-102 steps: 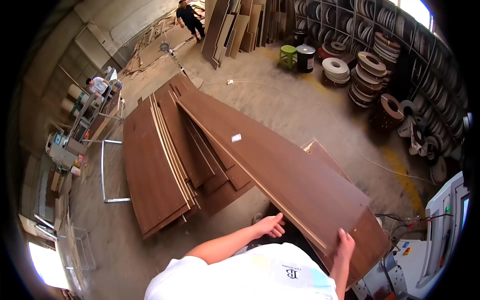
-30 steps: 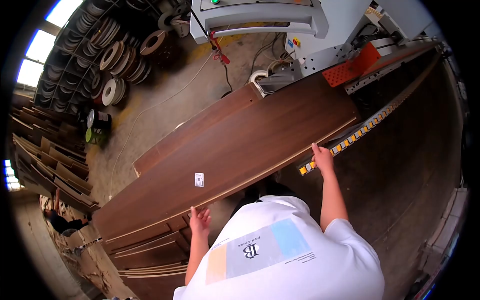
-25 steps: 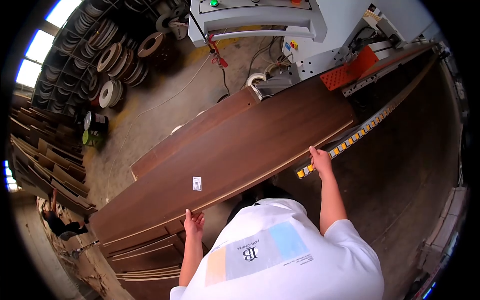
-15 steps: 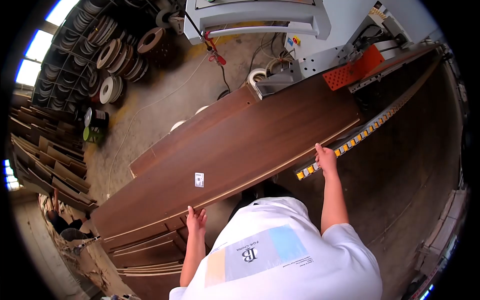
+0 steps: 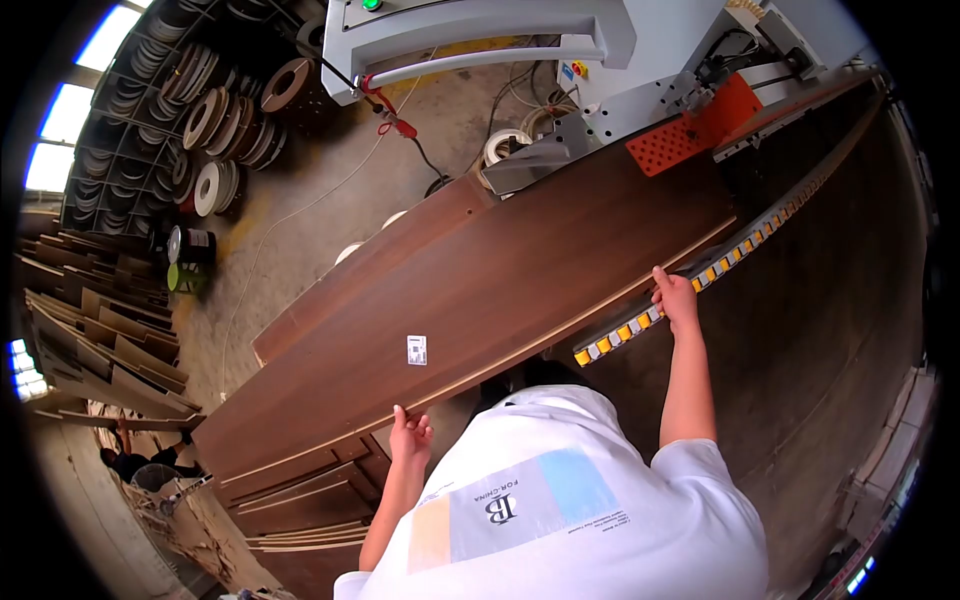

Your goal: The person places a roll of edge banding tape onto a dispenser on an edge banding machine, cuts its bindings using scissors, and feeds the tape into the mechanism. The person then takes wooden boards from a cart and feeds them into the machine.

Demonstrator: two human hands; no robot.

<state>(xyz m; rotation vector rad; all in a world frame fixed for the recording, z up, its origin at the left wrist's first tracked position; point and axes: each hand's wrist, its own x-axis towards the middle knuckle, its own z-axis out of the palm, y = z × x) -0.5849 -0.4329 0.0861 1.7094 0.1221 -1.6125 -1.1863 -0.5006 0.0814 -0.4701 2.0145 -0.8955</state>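
A long dark-brown wood panel (image 5: 530,275) with a small white label (image 5: 417,350) lies in front of me, its pale near edge facing my body. My left hand (image 5: 410,437) holds that edge left of my body, thumb on top and fingers curled below. Farther along to the right, my right hand (image 5: 677,298) grips the same edge, thumb on the upper face and fingers partly hidden. Just beside my right hand runs a rail of yellow and grey rollers (image 5: 625,332).
A grey machine (image 5: 480,50) with an orange perforated guard (image 5: 690,135) stands ahead on the right. Below my left hand are stacked brown panels (image 5: 310,500). Edging rolls (image 5: 205,115) fill a rack at the left. A person (image 5: 150,465) is at the far left.
The panel has slid right along the roller rail, its label and right end shifting right and slightly up. Both my hands have moved right with it. The view has shifted slightly.
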